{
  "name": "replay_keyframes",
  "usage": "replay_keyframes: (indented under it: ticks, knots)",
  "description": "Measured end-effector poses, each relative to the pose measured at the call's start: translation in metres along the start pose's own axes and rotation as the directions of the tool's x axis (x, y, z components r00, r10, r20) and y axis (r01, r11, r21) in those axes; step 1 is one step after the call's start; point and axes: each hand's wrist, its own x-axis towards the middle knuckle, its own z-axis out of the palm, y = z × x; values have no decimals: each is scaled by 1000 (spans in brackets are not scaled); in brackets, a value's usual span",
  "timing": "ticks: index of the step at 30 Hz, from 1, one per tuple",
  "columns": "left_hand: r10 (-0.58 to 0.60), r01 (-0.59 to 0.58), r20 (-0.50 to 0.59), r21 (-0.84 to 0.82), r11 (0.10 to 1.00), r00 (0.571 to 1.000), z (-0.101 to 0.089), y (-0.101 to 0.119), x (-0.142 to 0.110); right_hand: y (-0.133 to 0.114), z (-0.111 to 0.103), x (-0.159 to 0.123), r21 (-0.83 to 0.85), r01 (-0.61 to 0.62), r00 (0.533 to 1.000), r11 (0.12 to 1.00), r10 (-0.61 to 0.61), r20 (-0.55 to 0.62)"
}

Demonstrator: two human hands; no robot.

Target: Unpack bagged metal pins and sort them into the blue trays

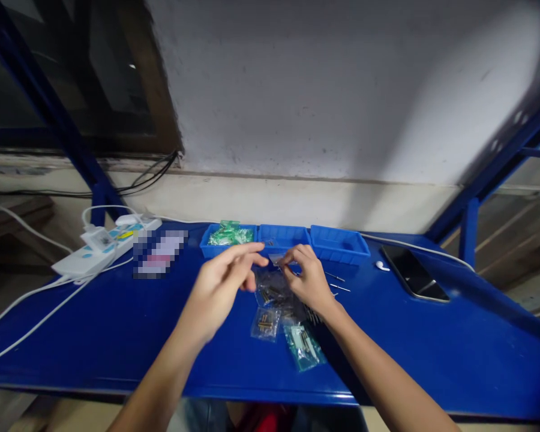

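Observation:
My right hand [306,277] pinches a small clear plastic bag [276,259] just in front of the middle blue bin [284,234]. Close by on the left, my left hand [227,282] hangs over the table, fingers apart and slightly curled, holding nothing that I can see. Beneath both hands lie clear bags of brass-coloured metal pieces [272,294], partly hidden. Nearer to me are a small bag of brass-coloured pins [265,324] and a green-tinted bag with metal parts [304,347]. Thin metal rods [341,288] lie right of my right hand.
A left blue bin [206,247] holds green packets; a right blue bin [342,255] stands beside the middle one. At the right are a white earbud [381,266] and a phone [414,273]. A white power strip [94,258] with cables sits at the left, near a blurred-out card [162,255].

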Motion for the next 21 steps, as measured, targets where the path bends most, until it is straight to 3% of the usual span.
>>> replay_keyframes:
  ticks: [4, 7, 10, 12, 14, 16, 18, 21]
  knots:
    - [-288, 296, 144, -36, 955, 947, 12, -34, 32, -8, 5, -5, -68, 121, 991, 990, -125, -55]
    - [-157, 171, 221, -47, 984, 963, 25, -54, 49, -8, 9, -7, -106, 96, 993, 990, -102, -53]
    - [97, -108, 111, 103, 989, 989, 32, -63, 52, -7, 8, -5, -97, -76, 996, 992, 71, -50]
    - [283, -304, 117, 248, 920, 952, 31, -68, 50, -8, 6, -2, -28, -217, 976, 976, 217, -12]
    - [395, -431, 174, 336, 838, 902, 28, -72, 46, -7, 4, 1, 108, -353, 935, 929, 349, 56]
    - [442, -493, 218, 367, 789, 870, 24, -76, 44, -4, 5, 2, 243, -474, 881, 846, 457, 127]
    - [452, -501, 216, 386, 774, 865, 22, -79, 43, -1, 7, 2, 307, -543, 838, 781, 524, 150]
    - [410, -436, 152, 383, 815, 900, 21, -78, 46, 2, 8, 0, 296, -522, 849, 800, 521, 90]
